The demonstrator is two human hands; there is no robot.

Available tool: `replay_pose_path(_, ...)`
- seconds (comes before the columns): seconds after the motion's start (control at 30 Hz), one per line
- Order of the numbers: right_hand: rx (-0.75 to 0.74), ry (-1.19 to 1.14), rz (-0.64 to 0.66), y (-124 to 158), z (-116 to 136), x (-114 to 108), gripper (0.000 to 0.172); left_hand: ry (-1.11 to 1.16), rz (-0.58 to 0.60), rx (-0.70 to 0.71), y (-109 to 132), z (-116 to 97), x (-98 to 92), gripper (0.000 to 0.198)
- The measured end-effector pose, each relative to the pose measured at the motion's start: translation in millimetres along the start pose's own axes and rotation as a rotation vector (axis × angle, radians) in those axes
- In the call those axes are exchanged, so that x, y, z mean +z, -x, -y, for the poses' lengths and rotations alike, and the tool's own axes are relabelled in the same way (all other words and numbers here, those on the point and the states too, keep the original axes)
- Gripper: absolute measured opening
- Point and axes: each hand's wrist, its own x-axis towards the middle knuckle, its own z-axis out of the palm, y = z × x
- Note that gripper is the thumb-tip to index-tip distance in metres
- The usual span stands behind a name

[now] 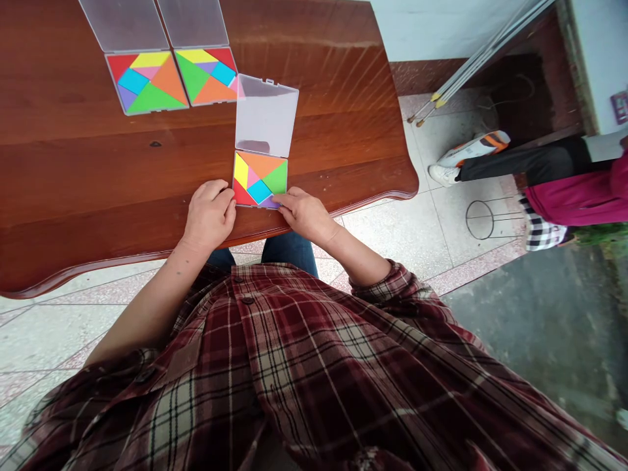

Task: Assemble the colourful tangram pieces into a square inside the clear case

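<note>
An open clear plastic tangram box (266, 118) lies near the table's front edge, its lid folded back away from me. Yellow, orange, pink, green, red and blue tangram pieces (259, 191) fill its tray. At the box's left edge, my left hand (210, 212) is closed, with bent fingers and thumb against the side. My right hand (305, 212) is at the lower right corner, its fingers pinched together on a small purple triangle piece (269, 202), partly hidden by the fingertips. That piece lies in or at the corner of the tray.
Two more open tangram boxes (147, 85) (206, 75) filled with coloured pieces lie side by side farther back on the brown wooden table (122, 170). On the right, a person in a magenta top (574, 193) sits beyond the table. Crutches (461, 78) lean against the wall.
</note>
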Motion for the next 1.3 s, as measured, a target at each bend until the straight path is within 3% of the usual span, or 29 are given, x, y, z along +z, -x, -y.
replay_pose_path(0.23, 0.006, -0.026, -0.102, 3, -10, 5, 0.035, 0.025, -0.002, -0.002, 0, 1, 0.1, 0.021)
replay_pose_path(0.8, 0.049, 0.032, -0.022, 11, 7, 5, 0.035, 0.008, 0.004, 0.003, 1, 2, -1.5, 0.023)
replay_pose_path(1.07, 0.074, -0.047, -0.213, -1, -18, 8, 0.036, -0.007, 0.023, 0.004, 2, 0, -4.0, 0.030)
replay_pose_path(1.3, 0.123, 0.021, -0.124, -7, -11, 12, 0.041, -0.039, 0.097, 0.022, -1, -6, -6.4, 0.039)
